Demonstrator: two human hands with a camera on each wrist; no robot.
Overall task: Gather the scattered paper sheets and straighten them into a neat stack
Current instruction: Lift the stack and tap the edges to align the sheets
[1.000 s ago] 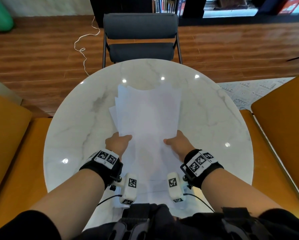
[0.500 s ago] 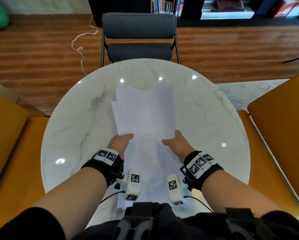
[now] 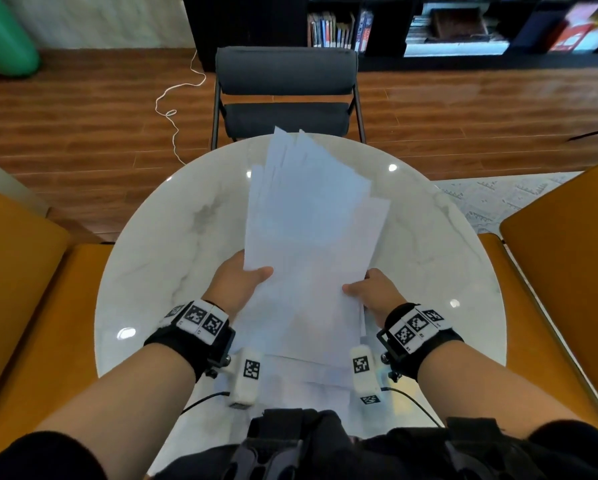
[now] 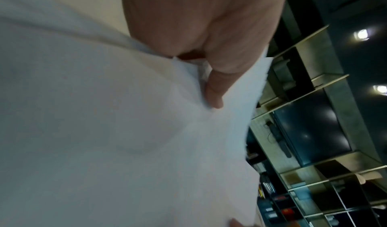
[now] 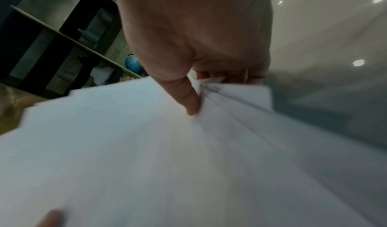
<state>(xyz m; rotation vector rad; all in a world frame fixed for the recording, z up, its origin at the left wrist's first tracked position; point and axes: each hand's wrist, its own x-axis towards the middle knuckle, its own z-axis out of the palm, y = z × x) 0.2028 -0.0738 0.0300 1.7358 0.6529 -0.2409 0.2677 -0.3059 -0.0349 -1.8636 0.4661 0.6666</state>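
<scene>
A bundle of white paper sheets (image 3: 311,230) is tilted up off the round marble table (image 3: 159,271), its far edges fanned and uneven. My left hand (image 3: 245,275) grips the bundle's left side with the thumb on top; the left wrist view shows the thumb (image 4: 215,94) pressed onto the sheets (image 4: 125,131). My right hand (image 3: 370,289) grips the right side the same way, its thumb (image 5: 191,101) pinching the sheets (image 5: 146,147) against fingers underneath. The lower ends of the sheets sit between my wrists near the table's front edge.
A dark chair (image 3: 285,95) stands at the far side of the table. Orange seats flank it on the left (image 3: 17,271) and right (image 3: 564,258). A white cable (image 3: 173,109) lies on the wooden floor, and bookshelves (image 3: 429,22) line the back wall.
Both hands have raised and tilted the bundle up from the table, so its far edges now reach over the table's far rim. The sheets fan out more at the top.
</scene>
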